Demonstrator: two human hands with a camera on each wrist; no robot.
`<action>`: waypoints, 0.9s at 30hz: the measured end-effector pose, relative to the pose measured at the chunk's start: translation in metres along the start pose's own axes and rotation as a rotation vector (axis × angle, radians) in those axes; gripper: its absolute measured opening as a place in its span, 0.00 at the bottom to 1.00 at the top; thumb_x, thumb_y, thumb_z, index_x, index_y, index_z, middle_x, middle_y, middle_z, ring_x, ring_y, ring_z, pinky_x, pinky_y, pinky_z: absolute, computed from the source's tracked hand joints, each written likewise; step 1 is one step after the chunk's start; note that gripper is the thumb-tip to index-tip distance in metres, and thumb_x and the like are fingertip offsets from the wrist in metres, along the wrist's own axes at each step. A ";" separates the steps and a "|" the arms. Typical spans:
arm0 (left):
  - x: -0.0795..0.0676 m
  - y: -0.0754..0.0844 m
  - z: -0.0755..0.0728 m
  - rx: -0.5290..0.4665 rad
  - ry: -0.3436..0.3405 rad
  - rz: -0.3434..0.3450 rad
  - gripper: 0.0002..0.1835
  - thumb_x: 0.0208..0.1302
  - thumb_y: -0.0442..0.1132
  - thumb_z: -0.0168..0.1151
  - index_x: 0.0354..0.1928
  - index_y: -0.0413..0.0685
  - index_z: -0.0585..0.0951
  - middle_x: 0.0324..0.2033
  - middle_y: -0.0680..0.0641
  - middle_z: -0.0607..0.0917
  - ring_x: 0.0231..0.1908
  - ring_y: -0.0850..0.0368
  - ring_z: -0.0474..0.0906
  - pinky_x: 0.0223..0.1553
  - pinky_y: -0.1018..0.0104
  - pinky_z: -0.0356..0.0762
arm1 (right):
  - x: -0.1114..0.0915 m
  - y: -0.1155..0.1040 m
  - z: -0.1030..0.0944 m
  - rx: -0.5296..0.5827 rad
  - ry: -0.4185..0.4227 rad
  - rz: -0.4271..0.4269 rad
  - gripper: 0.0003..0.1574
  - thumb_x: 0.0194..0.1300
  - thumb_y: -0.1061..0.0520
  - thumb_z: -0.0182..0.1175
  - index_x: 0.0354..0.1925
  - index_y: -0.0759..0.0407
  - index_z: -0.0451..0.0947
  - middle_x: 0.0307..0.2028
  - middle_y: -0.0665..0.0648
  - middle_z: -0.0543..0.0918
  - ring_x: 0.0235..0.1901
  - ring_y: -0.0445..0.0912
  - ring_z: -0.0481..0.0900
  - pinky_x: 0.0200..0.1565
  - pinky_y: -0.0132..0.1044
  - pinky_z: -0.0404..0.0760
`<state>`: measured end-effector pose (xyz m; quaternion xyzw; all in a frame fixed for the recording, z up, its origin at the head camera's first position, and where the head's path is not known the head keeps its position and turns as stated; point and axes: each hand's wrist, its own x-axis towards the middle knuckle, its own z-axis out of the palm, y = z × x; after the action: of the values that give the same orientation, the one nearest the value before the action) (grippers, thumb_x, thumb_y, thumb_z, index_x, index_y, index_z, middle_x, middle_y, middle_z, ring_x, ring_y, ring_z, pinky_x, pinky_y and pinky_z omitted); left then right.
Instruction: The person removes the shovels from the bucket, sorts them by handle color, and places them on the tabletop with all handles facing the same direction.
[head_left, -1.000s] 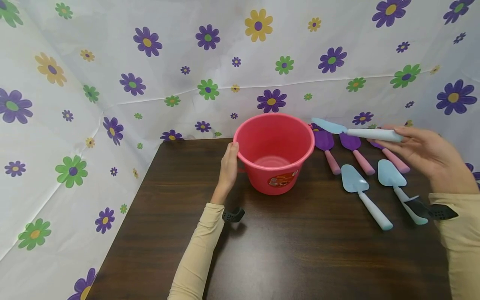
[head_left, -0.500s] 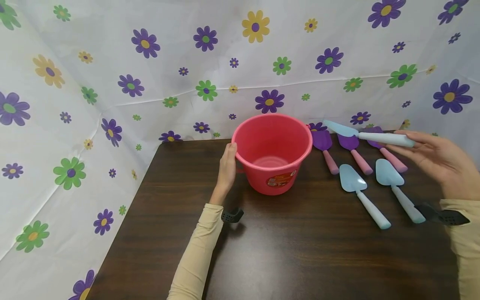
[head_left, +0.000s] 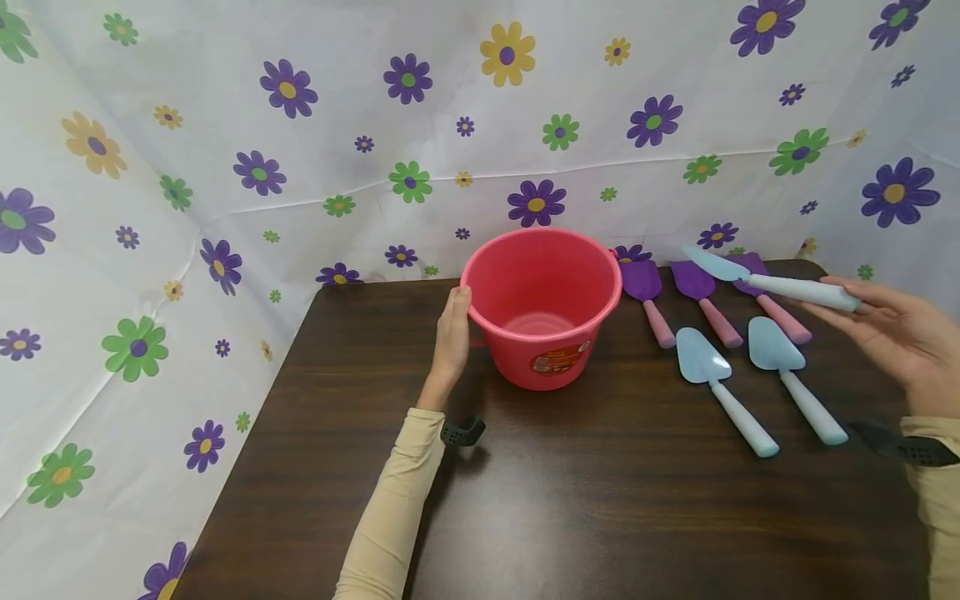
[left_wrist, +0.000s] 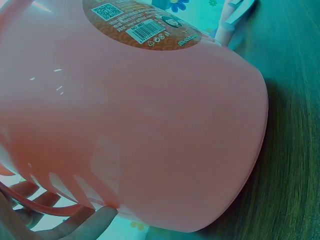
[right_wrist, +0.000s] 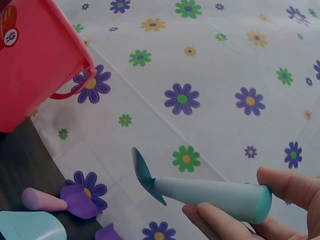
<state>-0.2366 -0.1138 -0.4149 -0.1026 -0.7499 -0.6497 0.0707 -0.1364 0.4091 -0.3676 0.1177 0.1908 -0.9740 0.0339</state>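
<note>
A pink bucket (head_left: pixel 510 354) stands upright on the dark wooden table. At its left side, my left hand (head_left: pixel 452 337) holds the rim; in the left wrist view its fingers (left_wrist: pixel 97 220) touch the outer wall beside the bucket's handle (left_wrist: pixel 55 210). My right hand (head_left: pixel 907 333) pinches a light blue garden trowel (head_left: pixel 798 289) by the end of its handle, raised above the table's right side. The blade points left towards the bucket, and the right wrist view shows this trowel (right_wrist: pixel 210 195) almost edge-on.
Two light blue trowels (head_left: pixel 702 358) lie right of the bucket. Behind them are several purple-bladed trowels (head_left: pixel 641 283) with pink handles, one partly covered by the raised trowel. A white flowered cloth (head_left: pixel 337 100) hangs behind the table (head_left: pixel 360 333).
My right hand has moved right and slightly down with the trowel, away from the bucket. My left hand stays at the bucket's rim. The whole head view has shifted slightly.
</note>
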 end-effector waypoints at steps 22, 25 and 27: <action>0.000 0.000 -0.002 -0.007 0.004 0.001 0.30 0.79 0.58 0.39 0.67 0.43 0.70 0.56 0.36 0.79 0.55 0.37 0.76 0.43 0.28 0.83 | -0.007 -0.012 -0.060 0.172 -0.094 0.032 0.22 0.82 0.70 0.36 0.55 0.73 0.77 0.59 0.53 0.76 0.60 0.61 0.79 0.70 0.53 0.70; -0.001 0.000 -0.002 -0.007 0.007 0.002 0.30 0.79 0.58 0.39 0.67 0.43 0.71 0.55 0.36 0.79 0.54 0.38 0.77 0.42 0.28 0.83 | -0.010 -0.016 -0.069 0.275 -0.117 0.077 0.24 0.84 0.66 0.33 0.56 0.74 0.76 0.61 0.55 0.76 0.61 0.67 0.76 0.74 0.51 0.63; 0.000 0.001 -0.002 -0.004 0.009 0.004 0.30 0.79 0.58 0.39 0.66 0.43 0.71 0.54 0.37 0.79 0.53 0.39 0.77 0.42 0.29 0.83 | -0.011 -0.019 -0.076 0.324 -0.144 0.100 0.25 0.84 0.65 0.32 0.57 0.74 0.75 0.64 0.55 0.74 0.62 0.71 0.74 0.75 0.50 0.59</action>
<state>-0.2360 -0.1155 -0.4140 -0.1011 -0.7480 -0.6517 0.0752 -0.1111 0.4562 -0.4265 0.0611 0.0226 -0.9950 0.0764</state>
